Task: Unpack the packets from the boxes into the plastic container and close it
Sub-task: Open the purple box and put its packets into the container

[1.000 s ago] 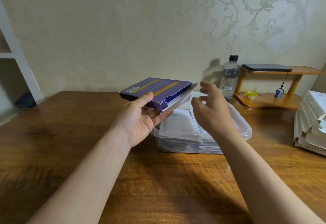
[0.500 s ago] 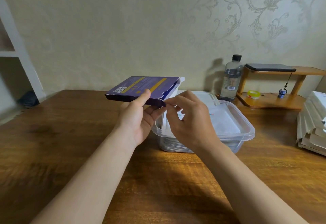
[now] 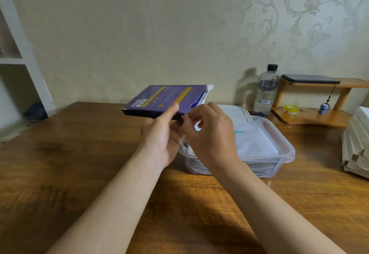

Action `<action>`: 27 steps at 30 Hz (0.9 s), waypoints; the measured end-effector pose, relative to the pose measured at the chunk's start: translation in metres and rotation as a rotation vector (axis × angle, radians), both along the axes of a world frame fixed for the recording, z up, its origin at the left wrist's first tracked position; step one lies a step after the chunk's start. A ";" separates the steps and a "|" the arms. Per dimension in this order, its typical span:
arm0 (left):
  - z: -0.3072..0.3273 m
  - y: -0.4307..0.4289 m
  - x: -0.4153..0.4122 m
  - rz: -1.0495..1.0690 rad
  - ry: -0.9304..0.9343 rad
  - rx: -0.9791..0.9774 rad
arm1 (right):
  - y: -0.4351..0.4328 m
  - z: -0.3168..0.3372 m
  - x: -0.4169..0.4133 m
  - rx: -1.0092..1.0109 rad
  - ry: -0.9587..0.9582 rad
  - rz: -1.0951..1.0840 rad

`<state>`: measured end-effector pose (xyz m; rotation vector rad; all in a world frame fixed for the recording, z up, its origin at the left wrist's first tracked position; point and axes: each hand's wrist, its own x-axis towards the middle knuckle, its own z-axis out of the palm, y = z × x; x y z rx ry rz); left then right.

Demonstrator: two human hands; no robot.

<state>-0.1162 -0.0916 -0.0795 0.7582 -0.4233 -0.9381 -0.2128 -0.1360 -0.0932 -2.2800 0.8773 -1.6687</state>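
A flat purple box (image 3: 163,99) with yellow stripes hangs level above the table, its open end facing right with a white flap sticking out. My left hand (image 3: 161,135) holds it from below, thumb pressed on its near edge. My right hand (image 3: 209,133) has its fingers curled at the box's open near corner and seems to pinch something small there; what it is stays hidden. Just right of both hands stands the clear plastic container (image 3: 287,153), open, with white packets (image 3: 253,141) stacked inside to the rim.
A white lid (image 3: 233,109) lies behind the container. A water bottle (image 3: 265,91) stands at the wall, beside a small wooden shelf (image 3: 311,117) with a tape roll. Flattened white boxes (image 3: 357,143) pile up at the right edge. White shelving (image 3: 24,57) stands far left.
My right hand came back from over the container to the box's open end and curled its fingers there. The box has levelled out and shifted slightly left.
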 end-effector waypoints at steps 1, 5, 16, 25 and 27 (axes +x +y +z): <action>0.000 0.001 0.002 0.001 0.017 -0.003 | 0.001 0.001 0.002 -0.025 0.030 -0.016; 0.000 0.001 0.015 -0.028 0.094 -0.020 | -0.008 0.014 0.000 0.189 0.028 0.152; -0.011 -0.004 0.010 -0.061 0.061 -0.092 | -0.039 0.057 0.000 0.784 0.013 0.241; -0.013 -0.006 0.010 -0.057 0.049 -0.071 | -0.046 0.064 0.002 1.125 -0.088 0.401; -0.012 -0.006 0.010 -0.049 0.042 -0.068 | -0.046 0.064 0.003 1.165 -0.138 0.389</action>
